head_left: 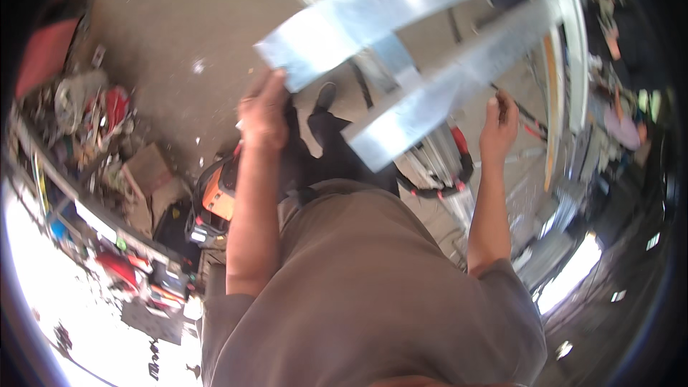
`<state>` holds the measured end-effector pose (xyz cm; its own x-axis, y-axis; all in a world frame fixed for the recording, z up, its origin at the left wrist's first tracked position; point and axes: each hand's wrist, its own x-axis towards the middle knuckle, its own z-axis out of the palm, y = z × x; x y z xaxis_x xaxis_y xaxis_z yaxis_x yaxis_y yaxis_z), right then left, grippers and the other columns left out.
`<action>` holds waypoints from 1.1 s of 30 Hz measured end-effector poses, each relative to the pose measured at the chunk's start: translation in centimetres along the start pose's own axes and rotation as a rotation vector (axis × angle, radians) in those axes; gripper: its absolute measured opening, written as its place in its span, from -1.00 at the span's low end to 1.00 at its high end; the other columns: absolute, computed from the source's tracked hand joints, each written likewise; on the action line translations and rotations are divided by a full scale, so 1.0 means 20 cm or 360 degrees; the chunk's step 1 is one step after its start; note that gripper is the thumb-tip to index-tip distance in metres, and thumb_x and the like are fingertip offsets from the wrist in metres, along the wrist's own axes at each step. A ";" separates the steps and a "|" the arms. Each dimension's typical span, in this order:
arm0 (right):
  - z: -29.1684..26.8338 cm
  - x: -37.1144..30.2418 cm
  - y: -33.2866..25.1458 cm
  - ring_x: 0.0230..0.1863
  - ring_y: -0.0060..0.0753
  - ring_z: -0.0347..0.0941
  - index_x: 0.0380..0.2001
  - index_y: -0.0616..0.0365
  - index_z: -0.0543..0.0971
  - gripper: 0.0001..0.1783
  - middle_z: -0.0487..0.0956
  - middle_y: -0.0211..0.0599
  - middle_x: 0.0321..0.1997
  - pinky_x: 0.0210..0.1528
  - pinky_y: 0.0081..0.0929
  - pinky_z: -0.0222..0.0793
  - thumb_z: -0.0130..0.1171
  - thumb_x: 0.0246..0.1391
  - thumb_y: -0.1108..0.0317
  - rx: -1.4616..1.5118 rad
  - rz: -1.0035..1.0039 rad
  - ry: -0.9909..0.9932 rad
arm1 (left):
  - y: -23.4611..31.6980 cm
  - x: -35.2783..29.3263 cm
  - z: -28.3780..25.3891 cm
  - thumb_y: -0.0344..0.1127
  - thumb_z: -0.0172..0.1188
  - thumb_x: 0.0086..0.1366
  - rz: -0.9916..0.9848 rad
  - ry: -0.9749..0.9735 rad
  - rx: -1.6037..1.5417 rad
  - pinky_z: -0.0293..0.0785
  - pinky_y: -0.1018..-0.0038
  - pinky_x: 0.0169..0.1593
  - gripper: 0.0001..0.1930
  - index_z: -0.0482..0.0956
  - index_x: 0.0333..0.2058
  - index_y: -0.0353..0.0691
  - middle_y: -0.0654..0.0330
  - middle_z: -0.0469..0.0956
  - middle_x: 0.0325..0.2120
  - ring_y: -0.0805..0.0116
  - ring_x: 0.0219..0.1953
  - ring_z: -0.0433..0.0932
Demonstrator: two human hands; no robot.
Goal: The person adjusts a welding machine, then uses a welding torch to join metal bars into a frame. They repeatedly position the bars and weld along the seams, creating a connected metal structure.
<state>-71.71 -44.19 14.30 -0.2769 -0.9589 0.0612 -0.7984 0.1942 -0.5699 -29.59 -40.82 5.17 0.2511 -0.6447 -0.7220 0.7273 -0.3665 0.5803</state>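
My left hand (264, 109) pinches the near corner of a long, shiny sheet-metal strip (358, 21). This strip curves away to the upper right. A second bright metal strip (444, 93) slants below it, its near end hanging in front of my body; both run toward the same far upper-right area, and I cannot tell whether they are one piece. My right hand (499, 125) is raised beside the second strip, apart from it. Its fingers are loosely bent, with a gap at the thumb and nothing visible in them. Motion blurs the metal.
An orange-and-black machine (218, 197) stands by my left side. Scrap and a cardboard box (147, 168) are piled at the left. Metal rails (437, 161) lie low in front of me, and a long pale beam (573, 50) rises at the right. A person (625, 125) is at the far right.
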 end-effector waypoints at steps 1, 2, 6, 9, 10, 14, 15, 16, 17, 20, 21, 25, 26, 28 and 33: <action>-0.10 0.03 0.23 0.13 -0.18 0.56 0.17 0.24 0.59 -0.55 0.62 -0.06 0.14 0.23 -0.26 0.42 0.23 0.34 0.20 -0.0085 0.0170 0.0077 | -0.01 0.00 0.00 -0.37 0.33 0.37 0.0024 0.0108 0.0069 0.52 0.51 -0.01 -0.64 0.65 0.08 -0.41 0.18 0.68 -0.09 0.41 -0.08 0.61; -0.19 0.05 0.45 0.16 -0.16 0.55 0.17 0.24 0.59 -0.53 0.63 -0.05 0.14 0.25 -0.26 0.41 0.19 0.36 0.14 -0.0124 0.0369 0.0149 | -0.01 0.00 0.00 -0.33 0.36 0.37 0.0081 0.0047 0.0045 0.54 0.45 0.06 -0.64 0.66 0.07 -0.41 0.15 0.68 -0.06 0.35 -0.04 0.62; -0.23 0.01 1.20 0.17 -0.15 0.55 0.14 0.27 0.61 -0.41 0.65 -0.04 0.09 0.24 -0.27 0.40 0.20 0.32 -0.03 -0.0261 0.1178 -0.0509 | -0.01 0.01 -0.02 -0.33 0.25 0.47 0.0090 -0.0100 0.0017 0.55 0.25 0.22 -0.70 0.62 0.06 -0.40 0.09 0.65 0.01 0.26 0.07 0.62; -0.10 -0.05 1.52 -0.09 -0.32 0.59 -0.03 0.21 0.64 -0.53 0.68 -0.23 -0.14 0.03 -0.37 0.49 0.24 0.33 -0.03 -0.0181 0.1582 -0.0956 | 0.00 0.03 -0.04 -0.33 0.25 0.47 0.0082 -0.0053 -0.0002 0.50 0.15 0.27 -0.75 0.64 0.02 -0.35 0.13 0.65 0.01 0.27 0.07 0.61; 0.00 -0.05 1.60 -0.21 -0.41 0.61 -0.11 0.17 0.66 -0.59 0.68 -0.32 -0.24 -0.08 -0.41 0.53 0.26 0.34 0.00 -0.0121 0.1623 -0.1132 | -0.03 0.04 -0.04 -0.31 0.24 0.48 0.0050 -0.0067 0.0038 0.40 0.09 0.34 -0.72 0.61 0.07 -0.32 0.17 0.62 0.06 0.27 0.15 0.55; 0.21 -0.04 1.78 -0.41 -0.34 0.56 -0.14 0.18 0.62 -0.59 0.64 -0.26 -0.32 -0.29 -0.31 0.57 0.22 0.35 0.00 0.0292 0.1725 -0.1440 | -0.01 0.02 -0.07 -0.28 0.35 0.40 0.0129 0.0098 0.0122 0.16 -0.11 0.48 -0.64 0.56 0.11 -0.23 0.26 0.56 0.10 0.30 0.23 0.45; 0.23 -0.05 1.82 -0.40 -0.31 0.57 -0.15 0.16 0.59 -0.63 0.62 -0.26 -0.35 -0.31 -0.28 0.58 0.22 0.35 0.03 0.0390 0.1760 -0.1435 | -0.01 0.02 -0.07 -0.30 0.39 0.36 0.0132 0.0127 0.0147 0.14 -0.16 0.47 -0.61 0.56 0.10 -0.23 0.28 0.55 0.08 0.31 0.22 0.44; 0.28 -0.05 1.85 -0.39 -0.30 0.57 -0.13 0.14 0.59 -0.67 0.61 -0.26 -0.34 -0.33 -0.26 0.59 0.23 0.35 0.07 0.0342 0.1878 -0.1407 | -0.02 0.00 -0.06 -0.29 0.36 0.39 0.0161 0.0079 0.0119 0.13 -0.20 0.47 -0.61 0.54 0.12 -0.24 0.29 0.53 0.08 0.30 0.24 0.42; 0.30 -0.06 1.89 -0.39 -0.30 0.58 -0.12 0.11 0.58 -0.70 0.61 -0.27 -0.34 -0.34 -0.28 0.60 0.23 0.34 0.10 0.0440 0.1960 -0.1437 | -0.02 0.00 -0.05 -0.28 0.31 0.42 0.0167 0.0007 0.0159 0.13 -0.20 0.47 -0.61 0.52 0.16 -0.24 0.30 0.53 0.07 0.30 0.25 0.42; 0.33 -0.11 1.97 -0.38 -0.30 0.58 -0.17 0.11 0.59 -0.75 0.61 -0.30 -0.33 -0.35 -0.35 0.59 0.24 0.30 0.15 0.0802 0.2138 -0.1327 | -0.01 -0.02 -0.01 -0.29 0.26 0.46 0.0147 0.0080 0.0129 0.27 -0.09 0.40 -0.69 0.50 0.09 -0.21 0.30 0.55 0.03 0.33 0.21 0.46; 0.30 -0.09 2.00 -0.38 -0.31 0.58 -0.17 0.12 0.59 -0.75 0.61 -0.30 -0.33 -0.35 -0.36 0.59 0.24 0.30 0.16 0.0853 0.2164 -0.1305 | -0.01 -0.03 0.00 -0.29 0.26 0.46 0.0167 0.0053 0.0132 0.33 -0.03 0.36 -0.74 0.49 0.03 -0.20 0.28 0.56 0.00 0.33 0.16 0.50; -0.02 -0.03 1.97 -0.39 -0.32 0.57 -0.11 0.16 0.56 -0.71 0.62 -0.28 -0.28 -0.35 -0.37 0.57 0.23 0.29 0.16 0.0776 0.2113 -0.0867 | 0.00 -0.05 0.03 -0.28 0.29 0.45 0.0147 0.0038 0.0099 0.39 0.06 0.33 -0.76 0.47 -0.03 -0.19 0.23 0.59 -0.03 0.25 0.10 0.57; -0.14 -0.06 1.92 -0.36 -0.31 0.57 -0.08 0.19 0.57 -0.67 0.63 -0.24 -0.22 -0.33 -0.35 0.56 0.24 0.29 0.14 0.0897 0.2051 -0.0625 | 0.00 -0.05 0.03 -0.28 0.30 0.44 0.0126 0.0048 0.0107 0.40 0.06 0.33 -0.75 0.47 -0.03 -0.20 0.22 0.60 -0.03 0.23 0.10 0.57; -0.43 -0.13 1.76 -0.21 -0.27 0.60 0.01 0.30 0.57 -0.58 0.63 -0.23 -0.12 -0.24 -0.37 0.56 0.24 0.29 0.16 0.1028 0.1808 -0.0459 | 0.00 -0.04 0.02 -0.28 0.30 0.44 0.0102 0.0024 0.0085 0.42 0.06 0.32 -0.74 0.47 -0.03 -0.20 0.19 0.61 -0.03 0.21 0.10 0.59; -1.00 -0.43 1.04 -0.11 -0.37 0.56 0.14 0.22 0.56 -0.45 0.59 -0.22 0.00 -0.05 -0.37 0.59 0.28 0.29 0.01 0.0910 0.1277 0.0039 | 0.01 -0.01 0.01 -0.26 0.27 0.47 0.0083 0.0021 0.0127 0.42 0.16 0.34 -0.67 0.49 0.08 -0.29 0.11 0.63 0.03 0.20 0.15 0.58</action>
<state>-96.58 -27.75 18.42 -0.6397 -0.5806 -0.5037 0.0080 0.6502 -0.7597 -29.56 -40.82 5.52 0.2960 -0.6558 -0.6945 0.6597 -0.3854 0.6452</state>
